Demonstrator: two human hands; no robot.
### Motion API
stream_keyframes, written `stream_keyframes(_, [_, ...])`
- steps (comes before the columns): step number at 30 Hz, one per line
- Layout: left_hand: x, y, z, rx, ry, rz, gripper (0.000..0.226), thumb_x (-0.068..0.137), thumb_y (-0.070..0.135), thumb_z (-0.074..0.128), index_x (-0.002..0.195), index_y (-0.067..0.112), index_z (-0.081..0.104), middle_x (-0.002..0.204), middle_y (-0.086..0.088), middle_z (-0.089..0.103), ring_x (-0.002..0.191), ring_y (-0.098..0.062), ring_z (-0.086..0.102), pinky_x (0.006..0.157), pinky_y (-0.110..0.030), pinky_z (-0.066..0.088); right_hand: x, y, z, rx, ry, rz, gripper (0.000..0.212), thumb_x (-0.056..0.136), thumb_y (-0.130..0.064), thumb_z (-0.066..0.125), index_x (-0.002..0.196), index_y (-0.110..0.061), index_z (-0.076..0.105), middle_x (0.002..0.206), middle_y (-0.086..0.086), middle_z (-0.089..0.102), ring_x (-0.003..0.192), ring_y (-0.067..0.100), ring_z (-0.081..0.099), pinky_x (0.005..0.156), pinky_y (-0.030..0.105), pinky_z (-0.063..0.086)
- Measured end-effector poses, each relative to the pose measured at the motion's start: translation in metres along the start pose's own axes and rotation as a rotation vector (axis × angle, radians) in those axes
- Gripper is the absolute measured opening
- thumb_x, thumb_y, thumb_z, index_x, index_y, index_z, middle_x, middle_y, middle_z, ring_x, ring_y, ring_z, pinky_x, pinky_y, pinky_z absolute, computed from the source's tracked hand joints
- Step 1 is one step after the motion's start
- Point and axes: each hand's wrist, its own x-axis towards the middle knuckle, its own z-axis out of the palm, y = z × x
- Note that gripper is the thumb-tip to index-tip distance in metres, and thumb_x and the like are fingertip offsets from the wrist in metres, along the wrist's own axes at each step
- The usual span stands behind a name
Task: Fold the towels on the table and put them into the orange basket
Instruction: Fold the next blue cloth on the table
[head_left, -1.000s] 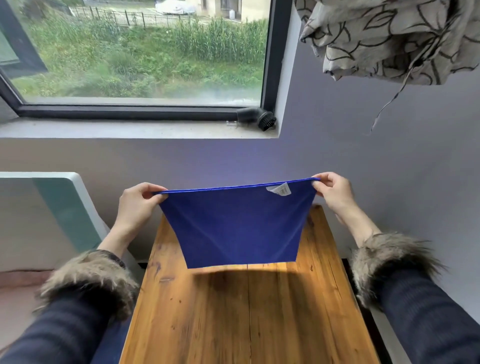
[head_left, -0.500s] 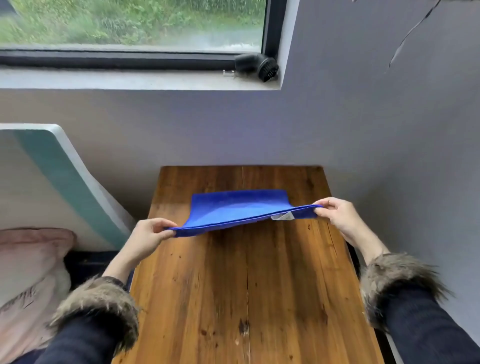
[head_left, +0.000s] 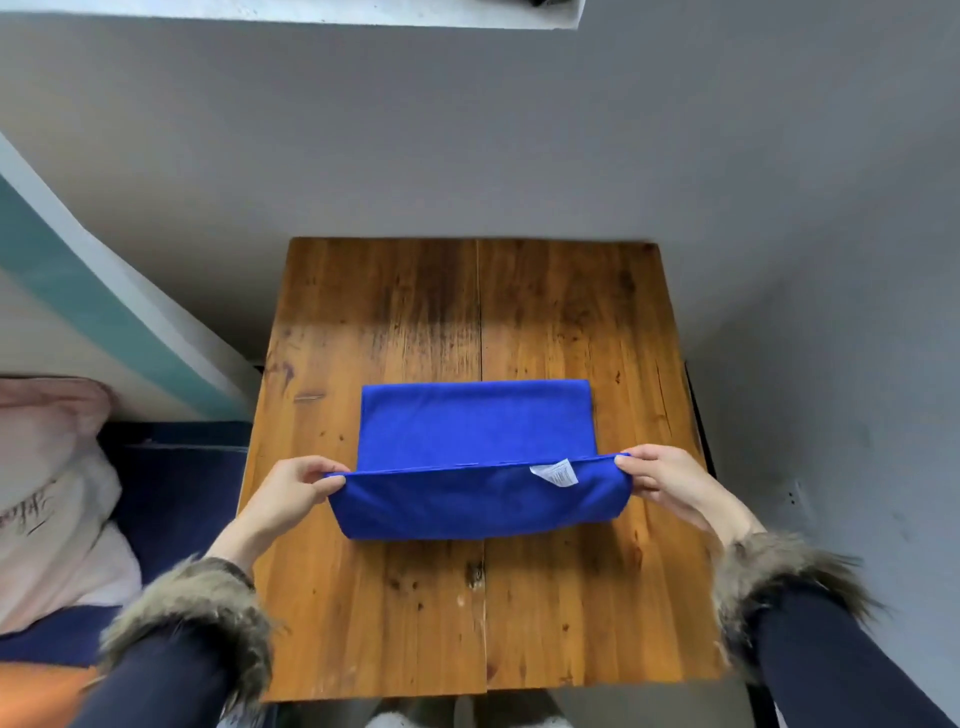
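Between both grips: blue towel (head_left: 475, 431) on table (head_left: 571, 332); left hand (head_left: 291, 491), right hand (head_left: 667, 480) pinch near-edge corners.

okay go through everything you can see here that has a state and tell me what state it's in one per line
Towel: far part flat on the table, near edge lifted, partly folded.
Tag: showing, near the towel's right corner.
Left hand: pinches the towel's left corner.
Right hand: pinches the towel's right corner.
Table: bears the towel.
Orange thing at lower left: mostly cut off, cannot tell what it is.
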Motion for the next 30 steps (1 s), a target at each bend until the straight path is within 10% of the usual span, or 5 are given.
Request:
stream_keyframes(12, [0.11,0.032,0.001,-0.045,0.213,0.02,0.009,0.088,0.008,0.059,0.093,0.012,0.065,0.092,-0.007,0.065,0.088,-0.016,0.057,0.083,-0.029,0.045,0.107,-0.039,0.014,0.081,0.2,-0.144,0.009,0.091,-0.004,0.054,0.087,-0.009,0.06,0.087,0.009,0.062,0.076,0.017,0.057,0.064,0.025,0.045])
stream_keyframes(22, [0.166,0.021,0.016,0.019,0.27,-0.059,0.009,0.086,0.015,0.061,0.092,0.017,0.067,0.084,-0.006,0.063,0.072,-0.019,0.051,0.052,-0.025,0.037,0.169,-0.028,0.021,-0.052,0.363,-0.141,0.011,0.089,-0.006,0.057,0.097,-0.003,0.064,0.094,0.01,0.062,0.084,0.017,0.056,0.065,0.022,0.043])
stream_keyframes(30, [0.15,0.023,0.063,0.57,0.521,0.313,0.04,0.09,0.016,0.049,0.129,0.01,0.048,0.125,-0.02,0.048,0.115,-0.038,0.044,0.09,-0.051,0.037,0.143,-0.006,0.074,-0.784,0.644,-0.644,0.039,0.094,-0.025,0.041,0.127,-0.007,0.052,0.13,0.012,0.052,0.123,0.029,0.045,0.103,0.041,0.033])
